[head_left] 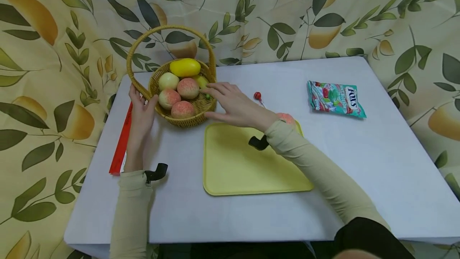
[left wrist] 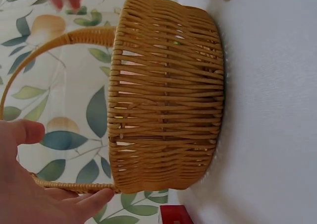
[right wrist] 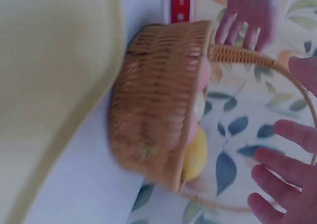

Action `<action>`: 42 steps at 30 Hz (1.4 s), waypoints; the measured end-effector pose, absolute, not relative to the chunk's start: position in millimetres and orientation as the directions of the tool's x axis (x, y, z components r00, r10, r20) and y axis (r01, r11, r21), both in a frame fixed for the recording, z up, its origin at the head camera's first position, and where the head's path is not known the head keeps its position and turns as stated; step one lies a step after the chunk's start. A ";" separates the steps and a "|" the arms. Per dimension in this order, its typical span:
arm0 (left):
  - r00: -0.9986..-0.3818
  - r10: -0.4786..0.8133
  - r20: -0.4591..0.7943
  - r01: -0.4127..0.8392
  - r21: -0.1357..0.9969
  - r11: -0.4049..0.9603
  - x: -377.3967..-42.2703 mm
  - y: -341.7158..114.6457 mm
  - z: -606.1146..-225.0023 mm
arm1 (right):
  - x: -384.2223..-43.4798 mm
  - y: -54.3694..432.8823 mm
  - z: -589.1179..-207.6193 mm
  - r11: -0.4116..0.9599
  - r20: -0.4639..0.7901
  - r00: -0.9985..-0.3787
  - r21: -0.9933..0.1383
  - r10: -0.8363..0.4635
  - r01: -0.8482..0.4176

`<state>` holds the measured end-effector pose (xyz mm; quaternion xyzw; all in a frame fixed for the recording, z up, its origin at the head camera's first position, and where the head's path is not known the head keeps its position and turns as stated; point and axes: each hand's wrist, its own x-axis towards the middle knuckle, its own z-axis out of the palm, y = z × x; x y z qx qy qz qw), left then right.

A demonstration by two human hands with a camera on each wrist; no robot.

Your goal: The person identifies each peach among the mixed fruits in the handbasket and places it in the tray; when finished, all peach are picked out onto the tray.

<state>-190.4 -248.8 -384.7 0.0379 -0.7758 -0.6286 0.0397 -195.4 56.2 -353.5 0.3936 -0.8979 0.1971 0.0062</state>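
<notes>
A wicker basket [head_left: 185, 122] with a tall arched handle [head_left: 167, 28] holds three pink peaches [head_left: 183, 110], a pale green round fruit [head_left: 168, 81] and a long yellow fruit [head_left: 185, 68]. Against the left foot of the handle rest the extended fingers of my left hand [head_left: 141, 113], thumb held apart from them in the left wrist view. My right hand [head_left: 233, 105] reaches over the basket's right side with fingers spread and nothing held. In the right wrist view, its fingertips [right wrist: 265, 157] stand apart from the basket wall [right wrist: 153, 95].
A yellow tray [head_left: 244, 175] lies under my right forearm, with another peach [head_left: 286, 118] partly hidden at its far edge. Behind it is a red lollipop [head_left: 257, 96]. A teal candy bag [head_left: 336, 99] lies at right, a long red box [head_left: 122, 143] at left.
</notes>
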 end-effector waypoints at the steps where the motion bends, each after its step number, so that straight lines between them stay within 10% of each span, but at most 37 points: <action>1: -0.994 -0.113 0.010 -0.013 0.978 0.207 -188.2 -249.1 -384.7 | -199.0 46.9 -352.2 0.602 0.160 -0.677 -0.342 -0.719 -0.721; 16: -0.993 -0.097 0.067 0.057 0.993 0.105 -182.2 -231.0 -372.6 | -282.4 -20.8 -389.0 0.698 -0.056 -0.718 -0.297 -0.694 -0.652; 42: -0.992 -0.116 0.050 0.025 0.978 0.207 -172.1 -234.7 -361.2 | -285.0 -21.4 -394.6 0.705 -0.037 -0.744 -0.354 -0.667 -0.614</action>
